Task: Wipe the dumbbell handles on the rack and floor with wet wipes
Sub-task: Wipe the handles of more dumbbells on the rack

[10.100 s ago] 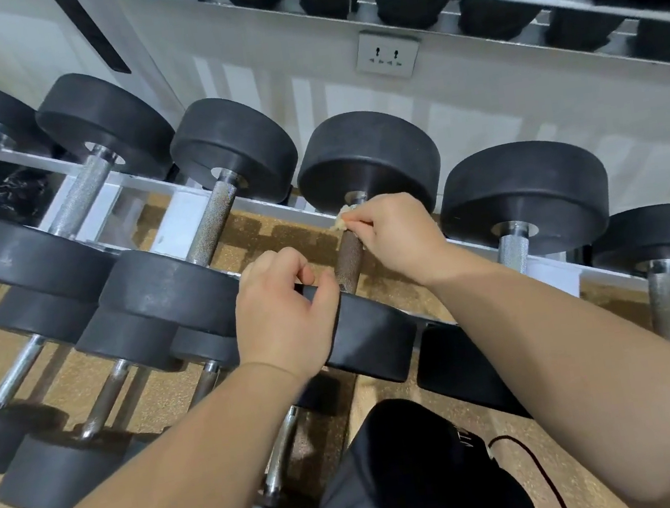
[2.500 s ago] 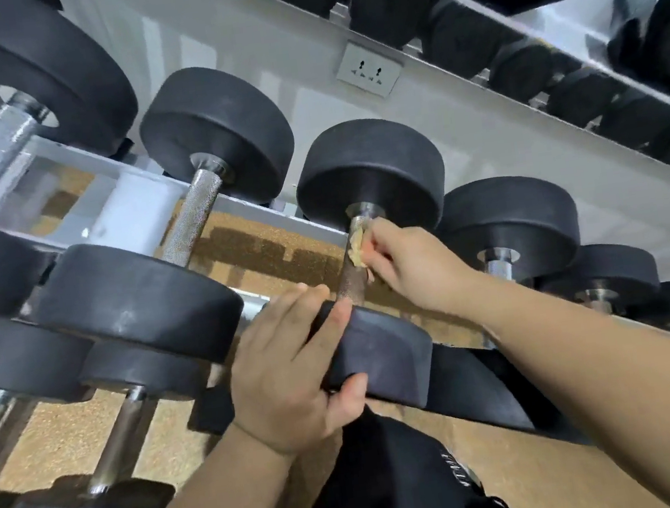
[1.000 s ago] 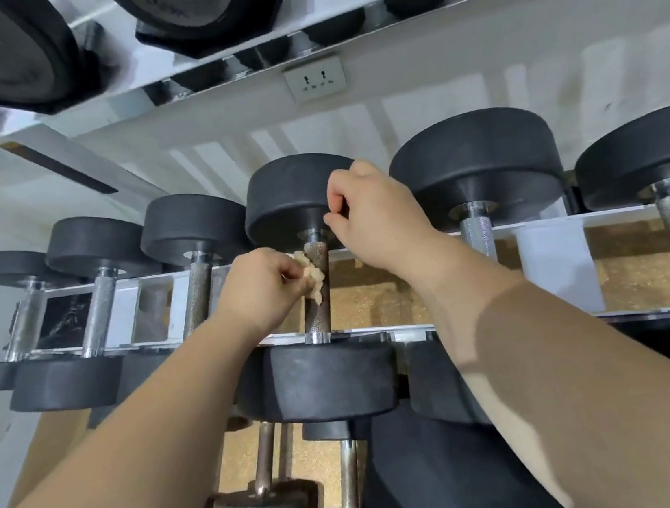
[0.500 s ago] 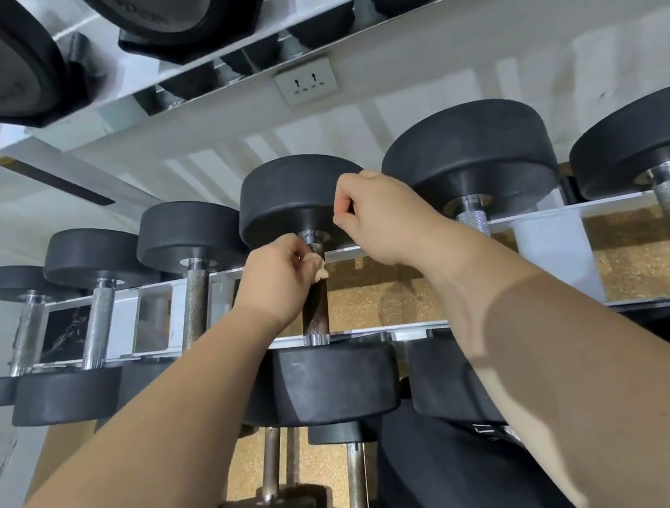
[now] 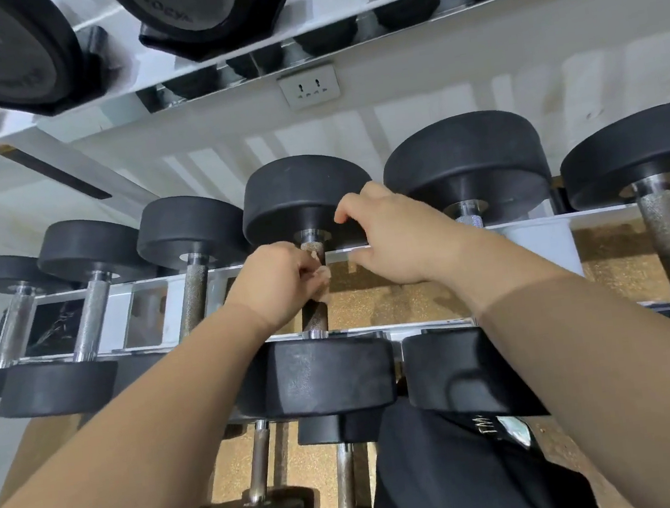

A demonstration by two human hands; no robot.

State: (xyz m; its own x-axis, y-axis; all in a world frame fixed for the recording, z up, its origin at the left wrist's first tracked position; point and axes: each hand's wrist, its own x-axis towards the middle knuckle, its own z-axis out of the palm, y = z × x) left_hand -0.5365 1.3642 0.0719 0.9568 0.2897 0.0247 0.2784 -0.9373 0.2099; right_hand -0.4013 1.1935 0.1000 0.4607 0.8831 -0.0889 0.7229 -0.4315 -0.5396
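Head view: left hand (image 5: 278,291), fingers clamped on wipe (image 5: 322,273), is pressing handle (image 5: 315,318) lying 12-to-6 o'clock; right hand (image 5: 395,241), fingers apart, is hovering at 3 o'clock.

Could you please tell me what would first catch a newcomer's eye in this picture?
Centre stage is the left hand, gripping a wet wipe round the knurled handle of the middle dumbbell on the rack. The right hand hovers just beside it, near the dumbbell's far head, holding nothing.

Forearms (image 5: 137,450) were bare to the frame's edge, left hand (image 5: 281,282) and right hand (image 5: 395,241) bare too, black clothing (image 5: 453,485) showed below them, small white lettering (image 5: 486,425) was printed on its fabric
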